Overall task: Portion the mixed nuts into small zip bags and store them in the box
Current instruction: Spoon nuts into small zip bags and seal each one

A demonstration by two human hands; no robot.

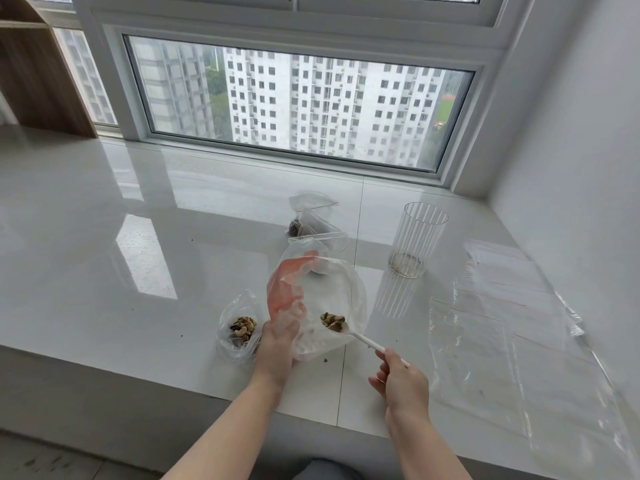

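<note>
My left hand (277,344) grips the near edge of a large translucent white and red plastic bag (311,299), holding its mouth open. My right hand (398,375) pinches the handle of a white plastic spoon (363,339), whose bowl is inside the bag mouth and loaded with mixed nuts (331,320). To the left of my left hand lies a small clear zip bag (239,327) with nuts in it, its mouth open. Two more small bags with dark nuts (310,223) lie behind the big bag.
A tall clear ribbed glass container (414,244) stands at the right with crumbs at its bottom. Sheets of empty clear zip bags (512,327) lie spread at the far right. The glossy white ledge (104,254) runs under a window; a wooden shelf (38,74) stands far left.
</note>
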